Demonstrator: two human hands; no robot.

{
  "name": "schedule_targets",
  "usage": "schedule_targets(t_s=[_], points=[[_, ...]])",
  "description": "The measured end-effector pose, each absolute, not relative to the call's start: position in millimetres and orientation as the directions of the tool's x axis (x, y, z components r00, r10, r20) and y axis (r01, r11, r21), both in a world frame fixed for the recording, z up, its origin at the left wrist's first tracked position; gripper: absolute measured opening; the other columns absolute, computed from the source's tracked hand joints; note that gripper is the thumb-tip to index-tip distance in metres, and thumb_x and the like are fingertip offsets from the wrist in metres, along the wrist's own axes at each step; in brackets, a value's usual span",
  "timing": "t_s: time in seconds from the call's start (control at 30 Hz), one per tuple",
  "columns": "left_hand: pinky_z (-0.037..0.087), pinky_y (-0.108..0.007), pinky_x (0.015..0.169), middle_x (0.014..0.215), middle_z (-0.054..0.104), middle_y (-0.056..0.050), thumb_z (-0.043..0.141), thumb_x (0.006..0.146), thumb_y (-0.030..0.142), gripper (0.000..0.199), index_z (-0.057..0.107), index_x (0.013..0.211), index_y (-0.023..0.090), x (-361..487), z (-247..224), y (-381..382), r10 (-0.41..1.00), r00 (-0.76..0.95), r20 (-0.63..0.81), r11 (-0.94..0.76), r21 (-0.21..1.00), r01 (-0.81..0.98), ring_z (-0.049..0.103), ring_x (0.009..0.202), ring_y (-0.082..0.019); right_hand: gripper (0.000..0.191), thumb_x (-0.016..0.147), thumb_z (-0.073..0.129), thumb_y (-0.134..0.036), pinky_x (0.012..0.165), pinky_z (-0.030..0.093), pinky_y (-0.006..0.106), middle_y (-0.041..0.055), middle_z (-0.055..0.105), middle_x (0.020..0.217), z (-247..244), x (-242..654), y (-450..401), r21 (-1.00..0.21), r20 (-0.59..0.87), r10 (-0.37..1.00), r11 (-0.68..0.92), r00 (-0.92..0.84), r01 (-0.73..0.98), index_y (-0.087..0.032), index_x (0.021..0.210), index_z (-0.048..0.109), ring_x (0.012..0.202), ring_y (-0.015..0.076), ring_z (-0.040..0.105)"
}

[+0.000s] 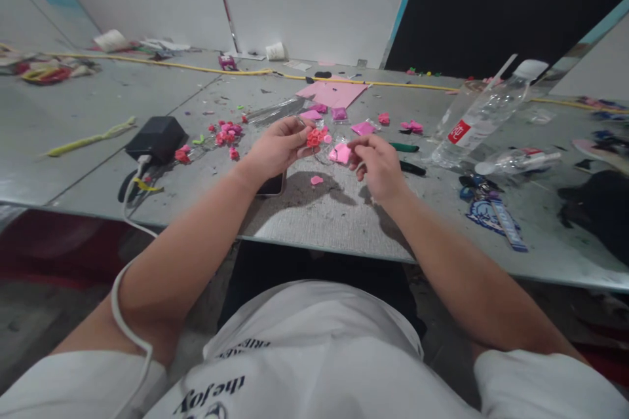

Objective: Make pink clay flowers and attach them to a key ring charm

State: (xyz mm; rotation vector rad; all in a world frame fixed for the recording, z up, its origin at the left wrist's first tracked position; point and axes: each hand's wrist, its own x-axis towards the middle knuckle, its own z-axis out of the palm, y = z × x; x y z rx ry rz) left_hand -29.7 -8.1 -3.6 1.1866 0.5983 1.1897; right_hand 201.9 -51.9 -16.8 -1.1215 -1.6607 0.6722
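Here, near the front edge of the grey counter [324, 222], the left hand [279, 149] pinches a bumpy red flower-like cluster [315, 138], the right hand's [379, 167] grip unclear.

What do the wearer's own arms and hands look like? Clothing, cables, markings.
Left hand and right hand both ungloved. Left sleeve and right sleeve are short and white, matching the white shirt, which has dark lettering on the front. A pale cable crosses the left arm and sleeve.
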Motion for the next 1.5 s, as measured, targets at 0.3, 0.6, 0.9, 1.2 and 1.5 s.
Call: schedule_targets(t_s=[0.3,0.6,0.9,1.2,1.5], points=[[0.068,-0.029,0.081,0.09,0.08,-0.006,0.101,0.071,0.031,0.033,0.083,0.094,0.015,-50.3,-2.4,-16.4,0.689,0.719,-0.094,0.092,0.995,0.042,0.078,0.083,-0.017,0.003,0.091,0.07,-0.021,0.079,0.047,0.036,0.0082,0.071,0.097,-37.5,181.0,-37.9,-0.459,0.258,0.796,0.599,-0.547,0.656,-0.02,0.088,0.069,0.084,0.0219,0.062],[0.067,-0.036,0.077,0.077,0.076,-0.006,0.096,0.072,0.035,0.022,0.081,0.076,0.019,-28.4,-12.9,-19.5,0.704,0.684,-0.193,0.002,0.963,0.269,0.078,0.077,-0.022,0.006,0.089,0.081,-0.02,0.079,0.058,0.041,0.0064,0.08,0.087,-18.0,203.1,-33.6,-0.733,0.358,0.899,0.437,-0.251,0.521,-0.023,0.086,0.077,0.079,0.0232,0.071],[0.051,-0.032,0.073,0.076,0.076,-0.004,0.092,0.072,0.037,0.022,0.085,0.085,0.02,-39.1,-6.0,-1.9,0.835,0.544,0.091,-0.471,0.63,0.618,0.064,0.07,-0.018,0.011,0.091,0.077,-0.015,0.085,0.056,0.042,0.006,0.083,0.091,-14.3,208.6,-29.0,-0.632,0.495,0.829,0.549,-0.26,0.546,-0.023,0.087,0.083,0.085,0.0253,0.074],[0.06,-0.031,0.076,0.091,0.078,-0.009,0.079,0.091,0.051,0.038,0.08,0.099,0.014,-13.0,-2.7,-19.7,0.79,0.57,0.225,-0.378,0.911,0.164,0.073,0.082,-0.018,0.014,0.101,0.063,-0.019,0.083,0.051,0.039,0.0076,0.077,0.095,-13.4,198.2,-39.7,-0.425,0.604,0.676,0.722,-0.423,0.546,-0.022,0.092,0.073,0.09,0.0238,0.068],[0.054,-0.03,0.073,0.084,0.075,-0.007,0.072,0.089,0.027,0.012,0.075,0.093,0.016,-25.3,-6.3,-12.7,0.87,0.435,0.233,-0.384,0.874,0.299,0.066,0.075,-0.016,0.016,0.102,0.068,-0.038,0.072,0.056,0.039,0.0029,0.071,0.082,-14.1,215.6,-26.4,-0.708,0.601,0.799,0.547,-0.027,0.446,-0.024,0.094,0.068,0.07,0.0191,0.068]])
